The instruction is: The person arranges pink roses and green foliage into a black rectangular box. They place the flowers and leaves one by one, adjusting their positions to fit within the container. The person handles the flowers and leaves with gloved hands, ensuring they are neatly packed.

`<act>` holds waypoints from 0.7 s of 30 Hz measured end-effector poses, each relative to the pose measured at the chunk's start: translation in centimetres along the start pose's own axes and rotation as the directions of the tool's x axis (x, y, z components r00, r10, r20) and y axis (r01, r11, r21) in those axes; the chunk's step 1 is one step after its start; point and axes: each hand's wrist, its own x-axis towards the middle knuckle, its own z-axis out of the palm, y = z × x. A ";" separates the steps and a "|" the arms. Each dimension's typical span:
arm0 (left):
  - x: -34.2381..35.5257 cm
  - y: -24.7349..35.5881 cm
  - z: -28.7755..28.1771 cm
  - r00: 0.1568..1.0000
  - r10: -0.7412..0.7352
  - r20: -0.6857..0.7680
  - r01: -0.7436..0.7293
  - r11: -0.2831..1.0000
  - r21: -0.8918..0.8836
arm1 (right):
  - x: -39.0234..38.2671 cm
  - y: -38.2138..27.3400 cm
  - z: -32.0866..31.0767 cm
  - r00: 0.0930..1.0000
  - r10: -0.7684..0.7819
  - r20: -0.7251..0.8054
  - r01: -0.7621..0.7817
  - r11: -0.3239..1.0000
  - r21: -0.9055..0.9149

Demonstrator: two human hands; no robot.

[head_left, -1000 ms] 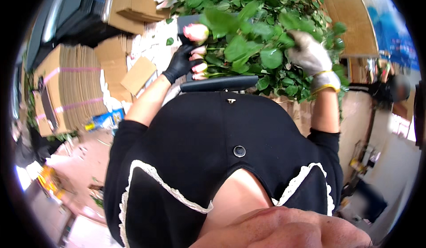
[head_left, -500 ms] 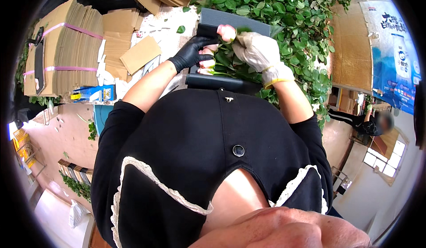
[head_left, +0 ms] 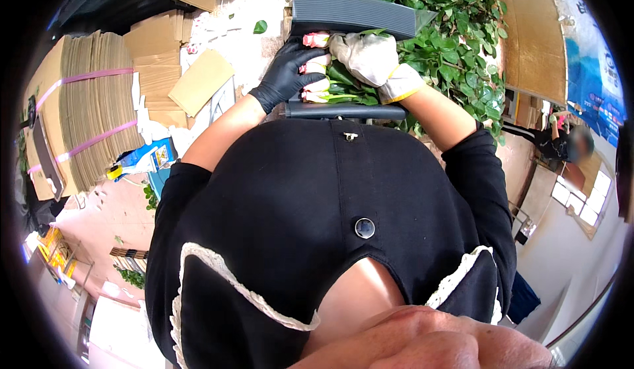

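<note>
Several pink-white roses [head_left: 316,96] lie side by side in a dark grey ribbed trough [head_left: 353,14], heads to the left and green stems to the right. My left hand [head_left: 285,73], in a black glove, rests against the rose heads with fingers and thumb spread apart, a pink bloom showing between them. My right hand [head_left: 365,59], in a white glove with a yellow cuff edge, is closed around the stem of the farthest rose [head_left: 317,39], just below its head. The glove hides most of that stem and part of the trough's inside.
Leafy green stems [head_left: 456,65] are heaped to the right and behind the trough. Strapped cardboard sheets [head_left: 96,111] stand at the left, near loose cardboard pieces [head_left: 201,82] and a blue tape dispenser [head_left: 148,158]. Another person [head_left: 558,143] is in the far right background.
My right hand has lowered the rose from above the trough to beside the others, nearer its far wall. My left hand has stayed at the rose heads. The whole view has shifted slightly.
</note>
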 end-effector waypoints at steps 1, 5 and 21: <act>0.0 0.1 0.1 1.000 0.017 -0.012 -0.017 1.000 0.009 | -0.3 -0.2 0.3 1.000 0.013 0.028 -0.012 0.999 -0.031; -0.4 0.3 0.9 0.996 0.044 -0.079 -0.029 0.984 0.177 | -0.5 -0.3 0.2 1.000 -0.003 0.015 0.004 0.996 -0.092; 0.0 -2.3 0.8 0.998 0.010 -0.064 0.000 0.987 0.163 | 1.3 -0.2 -3.5 0.847 0.053 0.529 -0.226 0.937 0.268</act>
